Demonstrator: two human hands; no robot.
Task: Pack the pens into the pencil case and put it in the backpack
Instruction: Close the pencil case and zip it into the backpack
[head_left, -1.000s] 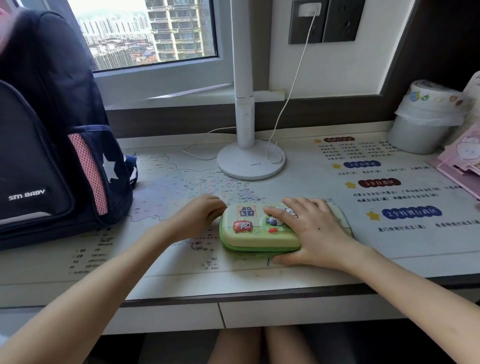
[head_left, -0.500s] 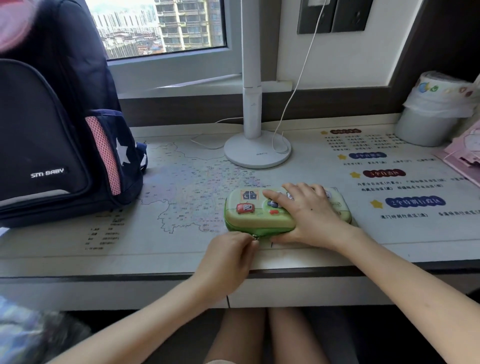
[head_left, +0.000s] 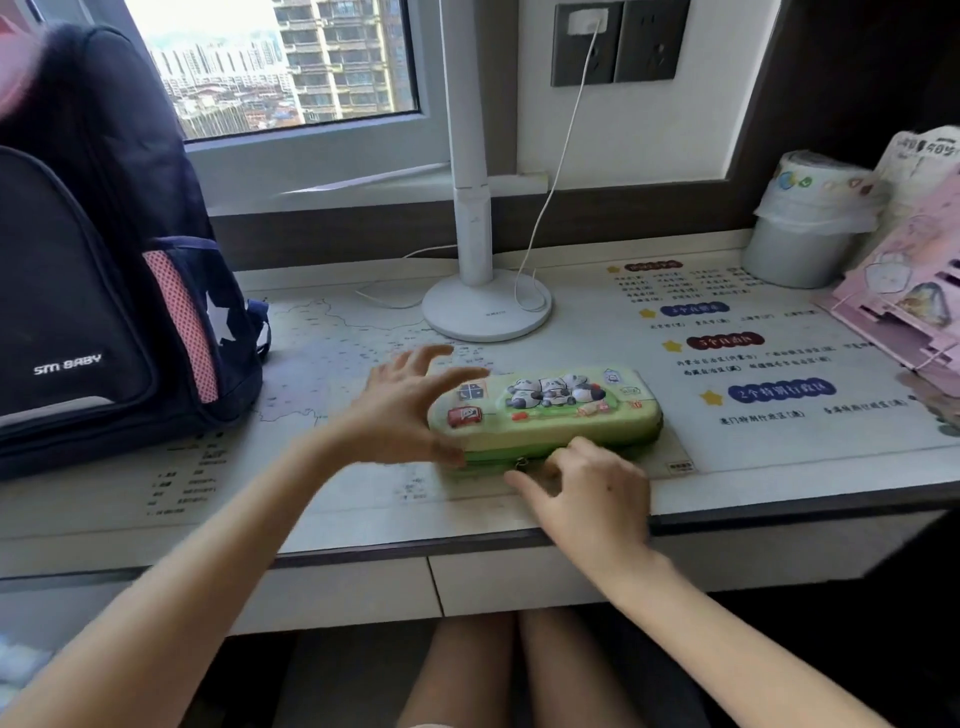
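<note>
The pencil case (head_left: 545, 415), green with panda figures on its lid, is lying flat on the desk (head_left: 363, 525) a little right of the middle of the frame. Its long side is running left to right and its lid is down on its base. The zip pull (head_left: 521, 462) is showing about midway along the near edge.

The left hand (head_left: 405, 405) is reaching in from the lower left with its fingers spread wide and nearly straight. It is straddling the left end of the case, fingers over the top corner and thumb at the near corner. Blur is hiding whether it is pressing on the case or only touching it.

The right hand (head_left: 592, 493) is coming in from the lower right and sitting at the near edge of the case. Its fingers are loosely bent, with the fingertips (head_left: 563, 451) against the case's front side just right of the zip pull. The index finger is pointing left below the pull, and the hand is not plainly gripping anything.

The dark blue backpack (head_left: 104, 249) is standing upright at the left of the frame, well apart from the case. A white lamp (head_left: 485, 312) is standing behind the case, its cable (head_left: 551, 176) running up to a wall socket (head_left: 618, 44). A lined bin (head_left: 810, 228) and a pink stand (head_left: 904, 296) are sitting at the upper right.
</note>
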